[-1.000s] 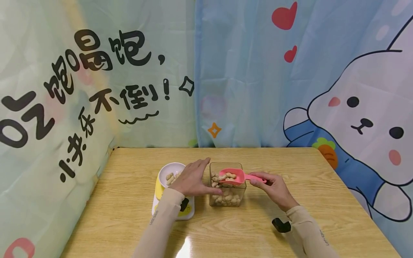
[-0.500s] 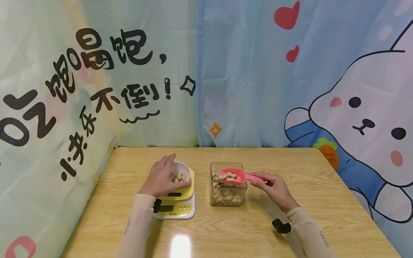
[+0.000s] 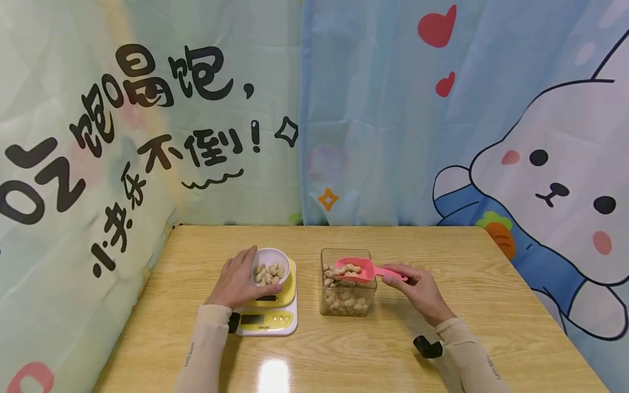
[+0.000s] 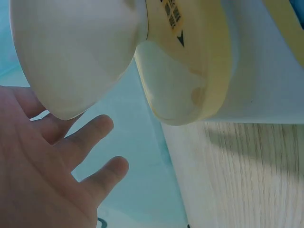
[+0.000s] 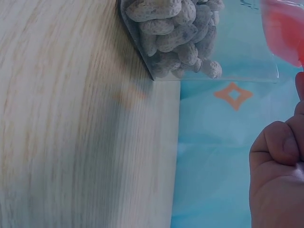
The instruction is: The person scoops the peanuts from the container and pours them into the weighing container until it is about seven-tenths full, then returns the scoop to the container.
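In the head view, my left hand (image 3: pixel 239 279) holds a small white bowl (image 3: pixel 272 256) from its left side, thumb along the near rim and fingers round the far side. Peanuts (image 3: pixel 268 274) lie in the bowl, which stands over the yellow plate of a kitchen scale (image 3: pixel 267 323). The left wrist view shows the bowl's underside (image 4: pixel 76 57) close to the scale plate. My right hand (image 3: pixel 421 290) pinches the handle of a pink scoop (image 3: pixel 365 271). Several peanuts sit in the scoop, over a clear square container (image 3: pixel 345 253) partly filled with peanuts.
The wooden table (image 3: pixel 314 360) carries the scale at left and the container to its right, with a narrow gap between. Printed curtains (image 3: pixel 363 136) hang along the back and sides of the table.
My left hand has drawn back leftward from near the container to the bowl's left side. The bowl looked tilted half a second ago and is more level now. The right hand and scoop stay put.
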`<move>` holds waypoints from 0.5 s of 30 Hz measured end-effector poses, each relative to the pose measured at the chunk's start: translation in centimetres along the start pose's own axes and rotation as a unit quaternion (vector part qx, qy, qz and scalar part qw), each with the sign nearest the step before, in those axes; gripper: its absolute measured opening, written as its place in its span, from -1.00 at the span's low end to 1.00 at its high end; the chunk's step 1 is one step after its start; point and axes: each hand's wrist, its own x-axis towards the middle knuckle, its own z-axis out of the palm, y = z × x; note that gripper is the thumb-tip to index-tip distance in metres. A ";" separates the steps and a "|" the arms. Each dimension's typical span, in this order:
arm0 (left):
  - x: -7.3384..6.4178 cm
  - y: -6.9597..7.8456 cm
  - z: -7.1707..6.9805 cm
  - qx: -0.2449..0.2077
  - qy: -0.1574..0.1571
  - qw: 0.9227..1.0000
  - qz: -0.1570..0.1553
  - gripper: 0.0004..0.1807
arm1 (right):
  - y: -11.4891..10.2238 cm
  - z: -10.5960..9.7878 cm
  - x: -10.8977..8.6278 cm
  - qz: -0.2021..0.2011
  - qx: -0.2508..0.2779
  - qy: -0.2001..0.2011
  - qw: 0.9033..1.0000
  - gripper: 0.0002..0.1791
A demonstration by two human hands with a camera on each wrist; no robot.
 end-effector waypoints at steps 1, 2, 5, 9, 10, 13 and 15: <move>0.0 0.0 0.0 0.000 0.000 1.000 -0.003 0.37 | 0.0 0.0 0.0 0.000 0.000 -0.001 1.000 -0.67; 0.0 0.0 0.0 0.000 0.001 1.000 -0.004 0.36 | -0.1 0.0 0.1 -0.002 -0.002 -0.001 1.000 -0.67; 0.2 0.0 0.1 -0.004 0.000 1.000 -0.014 0.33 | -0.2 -0.1 0.4 -0.005 -0.002 0.000 1.000 -0.67; 0.3 0.0 0.1 -0.015 -0.003 1.000 -0.022 0.32 | -0.5 -0.3 1.0 -0.009 0.004 0.005 1.000 -0.66; 0.3 0.0 0.1 -0.018 -0.002 1.000 -0.023 0.32 | -0.6 -0.3 1.1 -0.010 0.001 0.006 1.000 -0.66; 0.2 -0.1 0.1 -0.022 -0.003 0.999 -0.025 0.32 | -1.0 -0.3 1.7 -0.009 -0.006 0.006 1.000 -0.66; 0.2 -0.2 0.2 -0.022 -0.002 0.999 -0.024 0.33 | -1.4 -0.1 2.1 -0.012 -0.015 0.007 1.000 -0.66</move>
